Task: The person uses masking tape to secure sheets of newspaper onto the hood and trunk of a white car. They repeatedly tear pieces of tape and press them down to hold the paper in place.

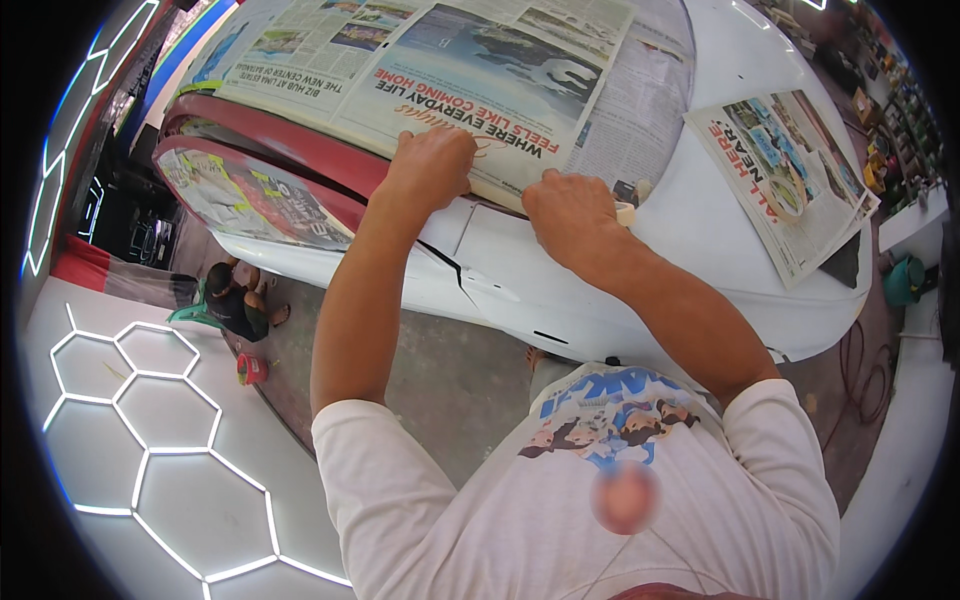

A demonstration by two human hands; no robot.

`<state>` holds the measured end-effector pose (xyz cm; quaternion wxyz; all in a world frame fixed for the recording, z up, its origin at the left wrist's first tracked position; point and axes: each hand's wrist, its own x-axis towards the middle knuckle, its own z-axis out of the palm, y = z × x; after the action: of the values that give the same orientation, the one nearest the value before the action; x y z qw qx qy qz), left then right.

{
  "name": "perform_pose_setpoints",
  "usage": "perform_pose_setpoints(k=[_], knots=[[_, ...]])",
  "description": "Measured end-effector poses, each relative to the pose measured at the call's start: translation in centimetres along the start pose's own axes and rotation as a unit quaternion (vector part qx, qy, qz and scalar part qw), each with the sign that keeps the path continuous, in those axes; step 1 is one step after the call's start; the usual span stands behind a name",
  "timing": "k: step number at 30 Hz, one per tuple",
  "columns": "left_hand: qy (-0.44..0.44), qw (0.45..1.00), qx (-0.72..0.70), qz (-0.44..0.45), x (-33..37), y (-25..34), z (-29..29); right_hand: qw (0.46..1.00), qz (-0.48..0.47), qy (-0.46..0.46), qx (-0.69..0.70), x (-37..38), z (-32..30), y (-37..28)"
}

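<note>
Sheets of newspaper [470, 75] cover the car's windshield. Along their lower edge, a cream strip of masking tape [497, 196] runs between my two hands. My left hand [432, 168] is closed, its curled fingers pressed at the left end of the strip, over the paper's edge. Closer to the middle of the windshield base, my right hand [575, 215] is closed too, knuckles up. A pale roll of masking tape [625, 214] juts out from under it, mostly hidden by the palm. Both hands rest near the white car hood [690, 240].
A loose folded newspaper [780, 180] lies on the hood, with a dark sheet [843, 262] beneath its corner. The red door frame [270, 150] is at left. A person [240, 300] sits low beyond the car, near a red bucket [251, 368]. A hose [862, 385] lies at right.
</note>
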<state>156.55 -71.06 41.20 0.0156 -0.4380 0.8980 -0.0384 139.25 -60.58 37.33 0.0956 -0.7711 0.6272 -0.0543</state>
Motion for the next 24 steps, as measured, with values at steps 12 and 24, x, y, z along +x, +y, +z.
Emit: perform_pose_setpoints(k=[12, 24], knots=[[-0.011, 0.984, -0.099, 0.151, 0.5, -0.3, 1.7, 1.000, -0.004, -0.003, -0.015, -0.2, -0.2, -0.1], [-0.030, 0.983, -0.083, 0.159, 0.8, 0.2, 1.6, 0.999, 0.005, 0.044, -0.002, -0.1, 1.5, 0.6]])
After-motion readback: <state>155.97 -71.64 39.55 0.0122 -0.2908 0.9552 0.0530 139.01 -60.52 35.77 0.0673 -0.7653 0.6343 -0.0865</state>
